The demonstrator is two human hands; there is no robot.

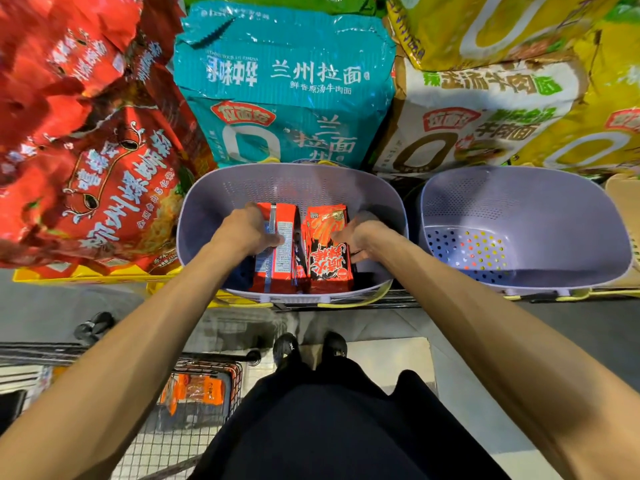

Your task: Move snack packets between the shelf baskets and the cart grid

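Packets of a red snack are standing on edge in two stacks inside the left lavender basket [194,209], which is sitting at the front of a shelf. The left stack [277,268] is showing its printed back with a white label. The right stack [329,261] is showing its red-and-black front. The two stacks are touching side by side.

The left hand [247,232] is gripping the left stack, with fingers curling over its far top edge and the thumb lying across its face. The right hand [358,233] is gripping the right stack, with the thumb pressing on its front and the fingers curling round its outer side. Both bare forearms are reaching into the basket from the near side.

Just beside it, to the right, a second lavender basket [519,202] is sitting on the same level, with coloured spots showing through its perforated floor. Behind both baskets, large noodle bags are leaning together: a red bag [86,150], a teal bag [284,98], a white-and-green bag [485,109] and a yellow bag [502,26].

Below the shelf, at lower left, the wire cart grid [149,441] is holding orange packets [197,393]. The person's black shoes [287,348] are standing on the pale floor beside the cart.
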